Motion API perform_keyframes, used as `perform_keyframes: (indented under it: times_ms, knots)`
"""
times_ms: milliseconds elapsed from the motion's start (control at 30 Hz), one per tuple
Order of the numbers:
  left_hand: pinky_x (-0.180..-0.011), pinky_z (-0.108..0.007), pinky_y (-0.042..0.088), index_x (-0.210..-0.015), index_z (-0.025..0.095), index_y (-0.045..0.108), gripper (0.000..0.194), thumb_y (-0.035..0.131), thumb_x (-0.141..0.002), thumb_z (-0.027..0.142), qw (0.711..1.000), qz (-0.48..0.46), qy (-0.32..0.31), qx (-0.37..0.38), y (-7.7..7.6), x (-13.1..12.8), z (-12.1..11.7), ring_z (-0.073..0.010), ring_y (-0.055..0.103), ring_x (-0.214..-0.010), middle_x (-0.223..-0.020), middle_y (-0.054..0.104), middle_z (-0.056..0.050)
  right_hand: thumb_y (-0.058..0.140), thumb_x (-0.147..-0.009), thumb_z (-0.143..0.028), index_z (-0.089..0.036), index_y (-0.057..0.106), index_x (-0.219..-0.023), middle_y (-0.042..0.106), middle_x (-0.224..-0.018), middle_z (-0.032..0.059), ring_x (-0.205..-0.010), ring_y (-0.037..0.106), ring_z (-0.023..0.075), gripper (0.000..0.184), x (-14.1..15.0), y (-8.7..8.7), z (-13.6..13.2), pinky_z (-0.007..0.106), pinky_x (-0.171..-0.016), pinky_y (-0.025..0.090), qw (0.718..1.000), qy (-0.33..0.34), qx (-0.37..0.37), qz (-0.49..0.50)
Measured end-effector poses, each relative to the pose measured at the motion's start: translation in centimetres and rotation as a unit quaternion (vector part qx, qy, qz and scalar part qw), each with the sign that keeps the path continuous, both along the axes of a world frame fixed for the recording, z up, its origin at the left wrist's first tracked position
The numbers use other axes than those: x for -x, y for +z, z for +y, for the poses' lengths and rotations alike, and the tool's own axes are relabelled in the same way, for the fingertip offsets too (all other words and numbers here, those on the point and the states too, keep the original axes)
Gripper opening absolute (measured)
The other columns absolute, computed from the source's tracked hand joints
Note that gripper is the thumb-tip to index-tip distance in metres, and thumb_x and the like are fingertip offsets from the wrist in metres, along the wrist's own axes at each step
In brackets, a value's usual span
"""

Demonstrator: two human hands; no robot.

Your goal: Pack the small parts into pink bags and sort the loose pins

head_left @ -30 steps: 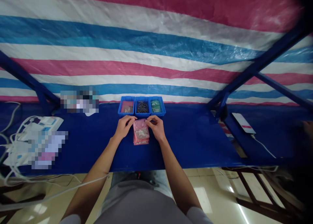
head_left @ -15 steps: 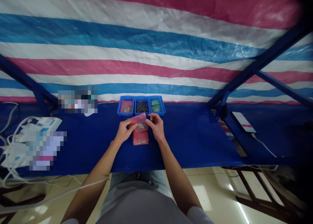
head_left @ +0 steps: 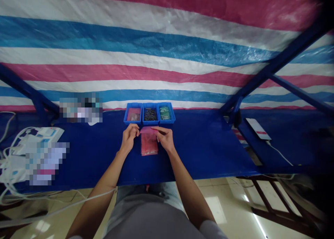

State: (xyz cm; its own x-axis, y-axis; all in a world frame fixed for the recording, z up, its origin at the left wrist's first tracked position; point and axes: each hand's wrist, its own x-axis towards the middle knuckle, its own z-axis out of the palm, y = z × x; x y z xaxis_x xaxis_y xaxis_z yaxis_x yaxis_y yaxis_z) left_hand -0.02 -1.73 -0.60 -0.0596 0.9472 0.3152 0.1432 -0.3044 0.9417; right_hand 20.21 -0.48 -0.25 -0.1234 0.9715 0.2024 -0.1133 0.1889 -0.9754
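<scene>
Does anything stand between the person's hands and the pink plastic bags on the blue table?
Nothing visible does. The right hand has its fingers on the far end of the pink plastic bags, and the left hand is close beside their far left corner. The three blue bins stand beyond the bags, not in between.

Both hands [head_left: 127,137] [head_left: 166,139] slightly apart, fingers [head_left: 134,126] bent

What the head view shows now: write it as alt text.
A person's right hand pinches the top of a pink plastic packet over a blue table, the left hand beside it. Behind stand three blue bins holding pink packaging, small dark pieces and green packaging.
</scene>
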Motion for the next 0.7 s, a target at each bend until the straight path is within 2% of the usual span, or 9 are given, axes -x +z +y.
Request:
perform_keyframes:
  times_ms: [100,200,267,367,433,500,533,600,700]
  knots:
    - [-0.053,-0.024,0.028,-0.085,0.016,0.060,0.052,0.041,-0.096,0.063,0.997,-0.010,-0.059,0.051,-0.11,-0.26,-0.12,-0.0111,0.040,-0.054,-0.063,0.049,0.002,0.070,-0.084,-0.037,-0.020,0.081,-0.100,0.074,-0.084,0.0057,-0.056,0.058,0.0131,0.026,0.01,0.06,0.02,0.027,-0.056,0.047,1.000,0.021,-0.016,0.016]
    - [-0.054,-0.024,0.027,-0.071,0.015,0.056,0.048,0.054,-0.091,0.059,0.994,0.035,-0.071,0.074,0.05,-0.41,-0.15,-0.0103,0.037,-0.056,-0.061,0.045,0.003,0.070,-0.085,-0.038,-0.020,0.081,-0.095,0.075,-0.096,0.0082,-0.076,0.067,0.0191,0.023,0.15,-0.06,0.09,0.029,-0.066,0.051,0.998,0.048,-0.035,0.004]
    - [-0.055,-0.024,0.027,-0.069,0.015,0.055,0.042,0.063,-0.089,0.052,0.994,0.047,-0.061,0.072,0.18,-0.35,-0.12,-0.0102,0.037,-0.056,-0.060,0.044,0.004,0.069,-0.085,-0.039,-0.019,0.081,-0.096,0.075,-0.096,0.0084,-0.074,0.066,0.0188,0.025,0.25,-0.19,0.16,0.028,-0.064,0.051,0.997,0.073,-0.022,-0.003]
    - [-0.054,-0.024,0.025,-0.065,0.015,0.055,0.040,0.066,-0.087,0.046,0.996,0.048,-0.048,0.065,0.26,-0.14,-0.01,-0.0101,0.036,-0.055,-0.057,0.042,0.004,0.068,-0.085,-0.039,-0.020,0.073,-0.120,0.072,-0.085,0.0053,-0.058,0.058,0.0140,0.040,0.37,-0.18,0.22,0.026,-0.056,0.048,0.995,0.093,0.017,0.012]
    - [-0.055,-0.025,0.025,-0.063,0.015,0.056,0.040,0.067,-0.086,0.045,0.996,0.053,-0.041,0.059,0.19,-0.03,0.07,-0.0102,0.037,-0.055,-0.056,0.042,0.004,0.065,-0.087,-0.039,-0.023,0.058,-0.139,0.068,-0.076,0.0014,-0.053,0.054,0.0128,0.055,0.40,0.03,0.20,0.026,-0.054,0.047,0.994,0.100,0.039,0.035]
    - [-0.055,-0.025,0.027,-0.064,0.014,0.059,0.038,0.068,-0.085,0.044,0.996,0.053,-0.039,0.054,0.05,0.01,0.12,-0.0106,0.038,-0.055,-0.057,0.045,0.003,0.062,-0.089,-0.040,-0.025,0.046,-0.148,0.063,-0.069,-0.0014,-0.050,0.052,0.0127,0.063,0.44,0.26,0.15,0.025,-0.053,0.046,0.992,0.104,0.059,0.050]
    - [-0.056,-0.025,0.027,-0.064,0.014,0.060,0.037,0.068,-0.085,0.044,0.997,0.051,-0.040,0.052,-0.03,0.01,0.14,-0.0107,0.039,-0.055,-0.057,0.046,0.003,0.063,-0.089,-0.042,-0.024,0.045,-0.148,0.062,-0.067,-0.0018,-0.050,0.052,0.0126,0.064,0.48,0.35,0.12,0.025,-0.053,0.046,0.991,0.105,0.068,0.054]
    - [-0.056,-0.025,0.028,-0.065,0.014,0.061,0.037,0.067,-0.086,0.044,0.996,0.050,-0.042,0.052,-0.19,-0.02,0.14,-0.0108,0.039,-0.055,-0.058,0.047,0.003,0.068,-0.085,-0.046,-0.021,0.053,-0.140,0.064,-0.072,-0.0001,-0.054,0.054,0.0129,0.062,0.59,0.44,0.07,0.025,-0.054,0.046,0.989,0.115,0.074,0.054]
    - [-0.056,-0.025,0.027,-0.064,0.014,0.058,0.038,0.067,-0.086,0.044,0.996,0.049,-0.044,0.054,-0.33,-0.11,0.10,-0.0105,0.038,-0.055,-0.058,0.046,0.003,0.076,-0.077,-0.051,-0.016,0.068,-0.116,0.070,-0.088,0.0052,-0.072,0.062,0.0173,0.052,0.83,0.48,-0.06,0.027,-0.065,0.050,0.987,0.139,0.059,0.052]
